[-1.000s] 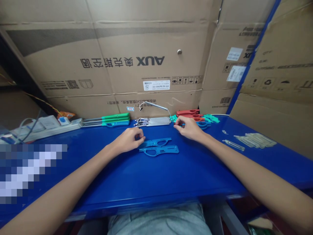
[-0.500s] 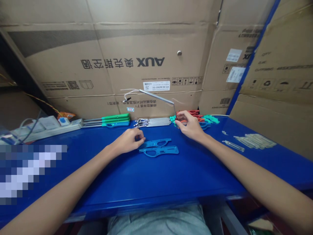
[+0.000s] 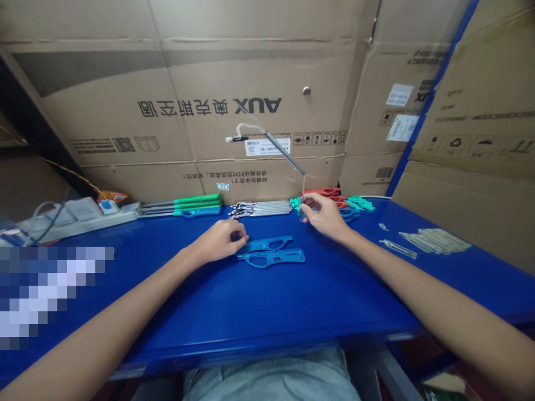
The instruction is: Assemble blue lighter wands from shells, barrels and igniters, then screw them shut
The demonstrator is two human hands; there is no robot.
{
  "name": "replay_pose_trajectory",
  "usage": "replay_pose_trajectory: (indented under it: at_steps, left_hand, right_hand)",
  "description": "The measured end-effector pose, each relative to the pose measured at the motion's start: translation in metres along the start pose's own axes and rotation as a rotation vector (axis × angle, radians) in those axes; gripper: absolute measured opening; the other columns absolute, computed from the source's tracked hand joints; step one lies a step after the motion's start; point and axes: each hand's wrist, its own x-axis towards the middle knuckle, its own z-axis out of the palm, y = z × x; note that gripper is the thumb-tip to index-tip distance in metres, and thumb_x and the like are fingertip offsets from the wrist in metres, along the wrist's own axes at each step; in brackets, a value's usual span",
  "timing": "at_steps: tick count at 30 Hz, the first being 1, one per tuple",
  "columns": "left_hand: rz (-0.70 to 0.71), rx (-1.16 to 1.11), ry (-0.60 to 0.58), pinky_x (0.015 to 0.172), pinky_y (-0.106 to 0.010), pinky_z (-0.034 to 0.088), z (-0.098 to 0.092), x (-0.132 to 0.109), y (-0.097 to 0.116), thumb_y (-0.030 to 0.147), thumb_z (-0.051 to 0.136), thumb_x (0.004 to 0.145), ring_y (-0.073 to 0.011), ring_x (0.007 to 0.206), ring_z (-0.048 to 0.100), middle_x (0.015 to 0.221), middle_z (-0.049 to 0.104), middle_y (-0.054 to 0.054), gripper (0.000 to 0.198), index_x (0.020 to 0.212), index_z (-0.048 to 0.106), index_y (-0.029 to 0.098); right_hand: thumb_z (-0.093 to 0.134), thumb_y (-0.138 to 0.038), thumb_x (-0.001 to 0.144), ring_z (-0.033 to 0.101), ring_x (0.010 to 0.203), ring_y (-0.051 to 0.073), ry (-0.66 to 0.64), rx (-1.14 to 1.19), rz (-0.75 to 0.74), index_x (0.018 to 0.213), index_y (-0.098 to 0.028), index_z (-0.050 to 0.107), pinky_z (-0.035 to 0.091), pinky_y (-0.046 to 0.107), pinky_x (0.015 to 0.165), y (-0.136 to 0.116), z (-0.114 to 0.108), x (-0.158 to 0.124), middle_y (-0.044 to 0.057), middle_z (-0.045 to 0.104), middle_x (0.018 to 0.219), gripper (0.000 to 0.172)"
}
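Observation:
Between thumb and fingers, my right hand (image 3: 324, 216) pinches the lower end of a thin tube. A silver lighter barrel (image 3: 285, 153) is joined to its top and slants up to the left. White wires and a small black piece (image 3: 239, 138) with a pale tip dangle from the barrel's far end. Something small and clear shows under the right fingertips; I cannot make it out. My left hand (image 3: 223, 239) is curled, with thumb and finger at the left end of a blue lighter shell half (image 3: 271, 243). Just below lies another blue shell half (image 3: 280, 257), flat on the blue table.
Behind the hands lie silver barrels (image 3: 271, 208), green lighters (image 3: 196, 199), red shells (image 3: 324, 192) and turquoise pieces (image 3: 361, 204). Several clear tubes (image 3: 438, 241) rest at right. A power strip (image 3: 100, 223) stands at left. Cardboard walls (image 3: 251, 61) close off the back and right.
The silver barrel has tipped steeper, and its wired end has swung up and to the right. My right hand has barely shifted; my left hand and the blue shells are where they were.

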Motion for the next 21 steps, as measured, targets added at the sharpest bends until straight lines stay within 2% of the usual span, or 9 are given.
replay_pose_trajectory:
  at_steps: [5,10,16,21]
  left_hand:
    - [0.015,-0.002,0.008,0.066,-0.028,0.044,0.000,0.000,0.001,0.024,0.052,0.080,-0.0174,0.071,0.061,0.077,0.069,-0.005,0.017,0.077,0.067,0.017]
    - [0.001,0.022,-0.002,0.064,-0.027,0.044,0.000,0.000,0.001,0.025,0.052,0.081,-0.0174,0.069,0.061,0.075,0.069,-0.004,0.018,0.077,0.067,0.017]
    - [0.000,0.012,-0.016,0.064,-0.026,0.044,0.000,0.000,0.002,0.025,0.052,0.082,-0.0165,0.069,0.061,0.075,0.069,-0.004,0.018,0.076,0.067,0.017]
    - [0.008,0.012,-0.014,0.064,-0.026,0.044,0.001,0.000,0.001,0.025,0.052,0.082,-0.0163,0.068,0.061,0.075,0.069,-0.004,0.018,0.076,0.067,0.018]
  right_hand:
    - [0.054,-0.030,0.081,0.064,0.074,0.019,0.041,-0.057,-0.046,0.089,-0.019,0.058,0.054,0.032,0.063,-0.002,-0.002,-0.001,0.005,0.066,0.080,0.013]
    - [0.053,-0.023,0.082,0.065,0.078,0.021,0.085,-0.218,-0.178,0.090,-0.018,0.061,0.053,0.035,0.073,-0.007,-0.006,-0.001,0.008,0.068,0.085,0.013]
    - [0.051,-0.024,0.085,0.064,0.078,0.020,0.080,-0.313,-0.245,0.094,-0.019,0.062,0.052,0.035,0.075,-0.009,-0.010,-0.001,0.008,0.069,0.089,0.014]
    - [0.052,-0.026,0.086,0.064,0.081,0.020,0.122,-0.274,-0.256,0.093,-0.020,0.059,0.053,0.036,0.076,-0.008,-0.010,0.000,0.008,0.068,0.092,0.012]
